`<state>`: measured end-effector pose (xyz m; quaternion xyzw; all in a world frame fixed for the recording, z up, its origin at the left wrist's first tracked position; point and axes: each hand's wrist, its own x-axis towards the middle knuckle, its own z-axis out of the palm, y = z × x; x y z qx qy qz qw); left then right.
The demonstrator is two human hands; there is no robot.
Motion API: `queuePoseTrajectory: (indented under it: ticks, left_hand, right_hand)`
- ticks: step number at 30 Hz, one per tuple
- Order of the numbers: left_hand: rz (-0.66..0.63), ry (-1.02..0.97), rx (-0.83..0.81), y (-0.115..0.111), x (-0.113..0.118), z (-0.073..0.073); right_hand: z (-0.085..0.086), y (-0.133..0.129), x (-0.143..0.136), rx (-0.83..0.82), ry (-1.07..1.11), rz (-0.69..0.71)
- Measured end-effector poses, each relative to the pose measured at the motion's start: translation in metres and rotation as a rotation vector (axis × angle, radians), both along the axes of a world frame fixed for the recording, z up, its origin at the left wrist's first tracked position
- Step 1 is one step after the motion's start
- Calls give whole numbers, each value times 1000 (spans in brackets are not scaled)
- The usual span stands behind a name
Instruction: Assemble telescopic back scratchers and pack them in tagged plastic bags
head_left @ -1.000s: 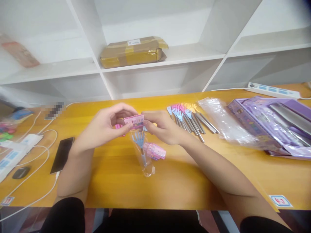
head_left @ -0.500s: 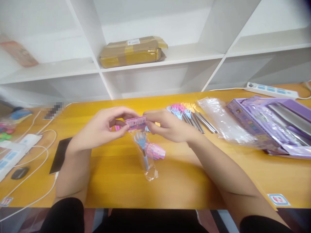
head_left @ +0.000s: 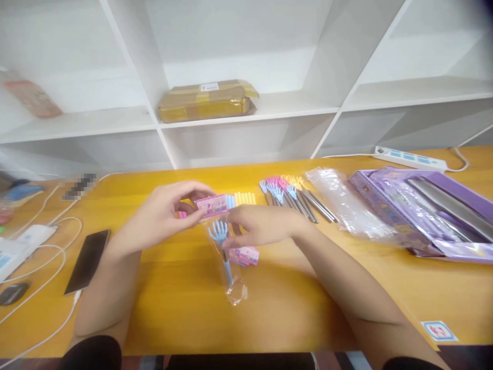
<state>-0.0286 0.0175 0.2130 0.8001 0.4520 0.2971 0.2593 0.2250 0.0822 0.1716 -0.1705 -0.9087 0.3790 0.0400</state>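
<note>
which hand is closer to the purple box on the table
The right. The right hand is left of the purple box, beyond the clear plastic bags; the left hand is farther left, holding the pink card.

The right hand (head_left: 262,226) hides part of the pink stack (head_left: 249,255); whether it pinches the bag (head_left: 236,295) is hard to tell. The card's (head_left: 212,206) print is too small to read. The right edge cuts off the box (head_left: 379,208).

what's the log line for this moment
left hand: holds pink card; right hand: at bagged blue scratcher; nearby: other cards, scratcher pile
</note>
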Motion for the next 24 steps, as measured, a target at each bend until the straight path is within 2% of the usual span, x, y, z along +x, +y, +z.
queuePoseTrajectory:
  ticks: [3,5,12,16,18,20,22,24]
  left_hand:
    - [4,-14,-9,1,0,-1]
    - [1,-26,-18,1,-1,-1]
    - [0,-25,-8,1,-2,3]
    - [42,-41,18,5,-9,2]
    - [84,-86,63,10,-15,0]
    - [115,-115,96,15,-21,-2]
    - [147,-105,94,19,-25,-4]
    - [178,-73,74,21,-27,-5]
  right_hand:
    - [-6,1,-7,-143,-146,145]
    - [-12,2,-12,-191,-180,177]
    - [-35,8,-28,-162,-146,186]
    - [-27,17,-19,-144,-78,188]
    - [-15,24,-1,-105,-45,111]
    - [0,32,29,-62,-13,-17]
    - [14,40,68,7,51,-197]
    - [25,48,114,123,76,-474]
